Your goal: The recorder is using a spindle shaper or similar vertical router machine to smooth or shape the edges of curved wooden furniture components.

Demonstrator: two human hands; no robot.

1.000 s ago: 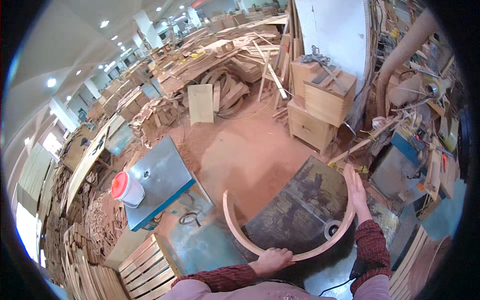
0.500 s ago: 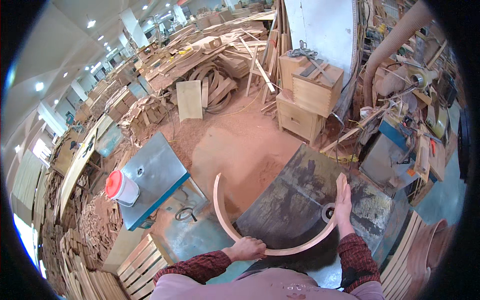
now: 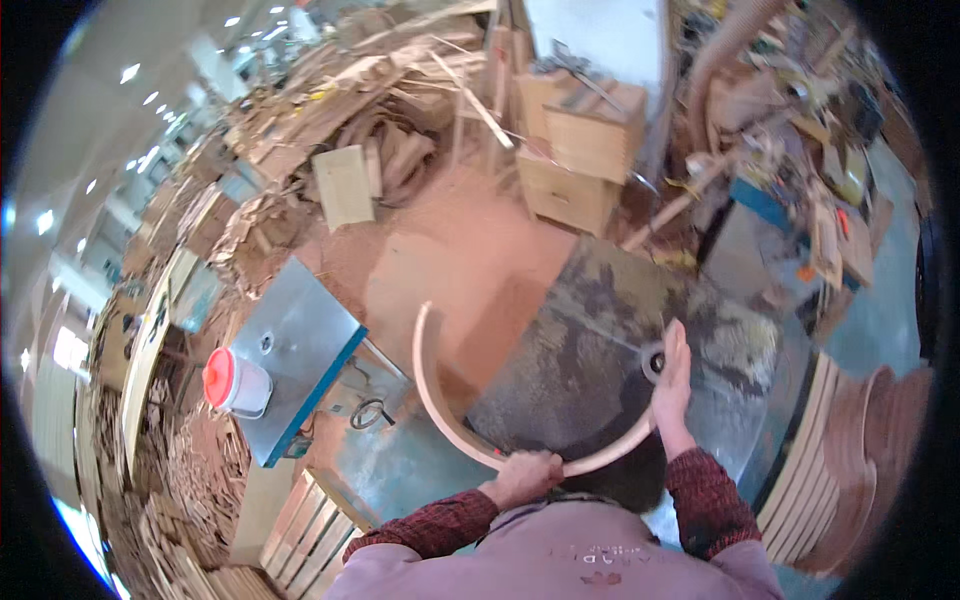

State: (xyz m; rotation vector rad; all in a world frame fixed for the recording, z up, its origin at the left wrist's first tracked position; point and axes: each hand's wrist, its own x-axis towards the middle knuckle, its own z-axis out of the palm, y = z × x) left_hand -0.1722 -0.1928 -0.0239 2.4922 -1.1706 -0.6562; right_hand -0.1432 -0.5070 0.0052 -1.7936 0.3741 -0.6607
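A long curved strip of pale wood [image 3: 432, 405] arcs over the near edge of a dusty grey metal machine table [image 3: 590, 330]. My left hand [image 3: 525, 474] grips the strip at the low point of its curve, close to my body. My right hand [image 3: 672, 385] lies flat, fingers stretched out, pressed against the strip's right end, next to a round opening [image 3: 655, 362] in the table top. The left end of the strip rises free over the sawdust-covered floor.
A second blue-edged metal table [image 3: 290, 350] with a white bucket with a red lid [image 3: 232, 380] stands to the left. Wooden boxes [image 3: 575, 130] sit beyond. Curved wood pieces [image 3: 850, 450] are stacked at the right, slats [image 3: 310, 520] at lower left. Another person's arm [image 3: 730, 50] reaches in at the top right.
The curved strip has slid leftward across the table. My left hand has moved along with it, and my right hand now sits nearer the round opening.
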